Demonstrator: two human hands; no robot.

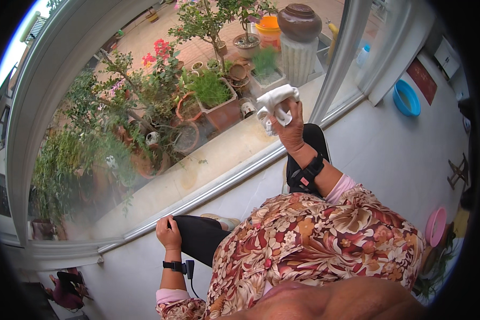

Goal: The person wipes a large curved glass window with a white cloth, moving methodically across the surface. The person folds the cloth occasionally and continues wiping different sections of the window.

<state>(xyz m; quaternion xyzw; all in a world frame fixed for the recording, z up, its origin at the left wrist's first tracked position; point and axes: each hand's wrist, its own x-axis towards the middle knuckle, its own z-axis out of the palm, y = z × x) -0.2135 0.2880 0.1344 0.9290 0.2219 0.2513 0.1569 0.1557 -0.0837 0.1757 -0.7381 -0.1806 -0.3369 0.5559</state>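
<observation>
A crumpled white cloth is gripped in my right hand, raised to the large glass pane. Its fingers wrap around the folds, and part of the cloth hangs below them. Whether the cloth presses on the glass or stays just off it, I cannot tell. Lower and to the left, my left hand rests on my bent knee with its fingers curled and nothing visible in them. Each wrist wears a black strap. Hazy patches show on the pane's lower left part.
A pale window frame runs along the pane's foot. Beyond the glass stand potted plants and a brown jar. Indoors are a blue basin, a small stool, a pink basin and another person at lower left.
</observation>
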